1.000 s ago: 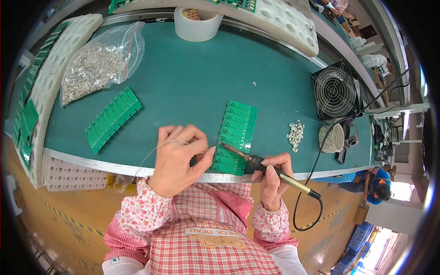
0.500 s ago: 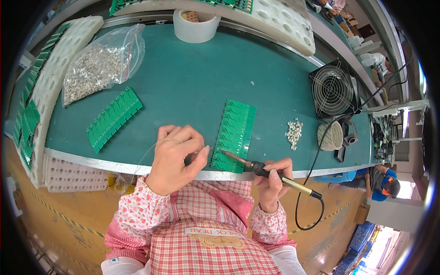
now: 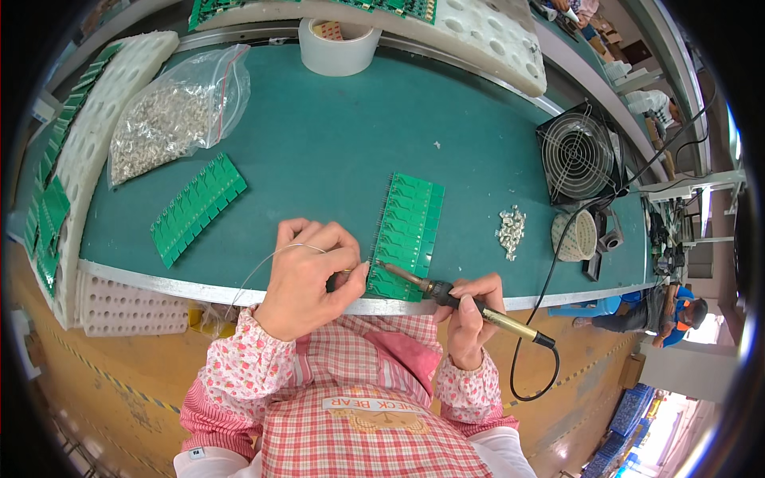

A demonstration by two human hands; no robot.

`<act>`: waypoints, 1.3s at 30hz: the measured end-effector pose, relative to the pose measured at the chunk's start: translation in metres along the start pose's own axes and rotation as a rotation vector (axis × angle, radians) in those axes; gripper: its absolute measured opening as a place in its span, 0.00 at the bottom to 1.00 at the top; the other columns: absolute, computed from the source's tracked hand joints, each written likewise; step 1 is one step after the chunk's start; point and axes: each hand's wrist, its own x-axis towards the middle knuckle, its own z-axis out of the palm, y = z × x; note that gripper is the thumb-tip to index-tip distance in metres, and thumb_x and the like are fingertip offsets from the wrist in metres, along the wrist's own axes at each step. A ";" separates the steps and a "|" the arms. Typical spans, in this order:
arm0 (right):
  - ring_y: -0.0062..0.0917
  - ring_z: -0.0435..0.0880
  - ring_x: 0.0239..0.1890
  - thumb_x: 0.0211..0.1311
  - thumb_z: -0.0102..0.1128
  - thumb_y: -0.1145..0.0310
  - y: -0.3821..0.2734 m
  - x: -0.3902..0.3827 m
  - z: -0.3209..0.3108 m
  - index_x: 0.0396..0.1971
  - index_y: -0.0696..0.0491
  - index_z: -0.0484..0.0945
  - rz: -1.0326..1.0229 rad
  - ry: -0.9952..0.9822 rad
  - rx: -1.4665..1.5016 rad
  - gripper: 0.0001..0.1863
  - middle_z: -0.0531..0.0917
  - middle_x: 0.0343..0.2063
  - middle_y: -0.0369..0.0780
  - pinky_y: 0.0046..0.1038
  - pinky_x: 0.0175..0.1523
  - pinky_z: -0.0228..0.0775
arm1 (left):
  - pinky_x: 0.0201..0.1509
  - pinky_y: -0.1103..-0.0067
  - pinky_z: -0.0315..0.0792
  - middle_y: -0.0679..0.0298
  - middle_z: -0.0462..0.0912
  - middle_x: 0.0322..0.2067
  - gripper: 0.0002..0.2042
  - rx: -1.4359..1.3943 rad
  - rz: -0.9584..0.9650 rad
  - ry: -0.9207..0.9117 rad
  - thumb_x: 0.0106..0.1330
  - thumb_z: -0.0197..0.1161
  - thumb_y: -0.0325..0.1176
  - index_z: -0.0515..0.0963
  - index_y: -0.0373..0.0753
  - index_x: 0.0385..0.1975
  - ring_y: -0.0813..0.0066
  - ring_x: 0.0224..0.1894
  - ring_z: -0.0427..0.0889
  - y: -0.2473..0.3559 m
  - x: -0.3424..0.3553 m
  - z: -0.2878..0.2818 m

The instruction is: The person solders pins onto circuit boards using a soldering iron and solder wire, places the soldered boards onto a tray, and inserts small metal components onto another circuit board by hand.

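A green circuit board panel point(image 3: 408, 227) lies near the bench's front edge, a row of pins along its left side. My right hand point(image 3: 472, 319) grips a soldering iron point(image 3: 510, 323), its tip touching or just over the panel's lower left part. Close to that same side, my left hand point(image 3: 312, 271) pinches a thin solder wire point(image 3: 256, 269), which trails back over the knuckles. The wire's working end is hard to make out at the fingertips. Farther left lies a second green panel point(image 3: 199, 209), untouched.
A clear bag of small metal parts point(image 3: 163, 127) lies at the far left beside a foam tray point(image 3: 96, 135). Back centre stands a tape roll point(image 3: 339, 52). On the right are a pile of small parts point(image 3: 511, 232), a fan point(image 3: 578, 155) and a round cup point(image 3: 574, 237); the iron's cord point(image 3: 550, 279) loops there.
The iron's tip has shifted slightly left toward the panel's pin row. My left hand has moved a little right, closer to it. The panels stay in place.
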 end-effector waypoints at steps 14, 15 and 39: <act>0.15 0.70 0.14 0.62 0.49 0.71 0.000 0.000 0.009 0.29 0.60 0.65 -0.053 0.059 -0.051 0.08 0.74 0.17 0.40 0.18 0.19 0.61 | 0.45 0.72 0.60 0.70 0.74 0.26 0.06 0.024 0.022 -0.011 0.50 0.64 0.27 0.73 0.39 0.16 0.72 0.27 0.70 0.000 0.000 0.000; 0.15 0.69 0.14 0.61 0.49 0.71 0.001 0.000 0.009 0.29 0.60 0.65 -0.062 0.060 -0.064 0.08 0.74 0.17 0.40 0.18 0.19 0.60 | 0.45 0.72 0.60 0.70 0.74 0.26 0.06 0.022 0.020 -0.006 0.50 0.64 0.27 0.73 0.39 0.17 0.72 0.27 0.70 0.000 0.000 0.001; 0.16 0.69 0.14 0.61 0.48 0.69 0.007 -0.002 0.006 0.31 0.60 0.65 -0.046 0.126 0.069 0.08 0.74 0.19 0.41 0.18 0.19 0.61 | 0.46 0.72 0.60 0.69 0.74 0.27 0.07 0.015 -0.017 0.000 0.51 0.64 0.27 0.73 0.39 0.17 0.71 0.28 0.72 0.002 0.001 0.001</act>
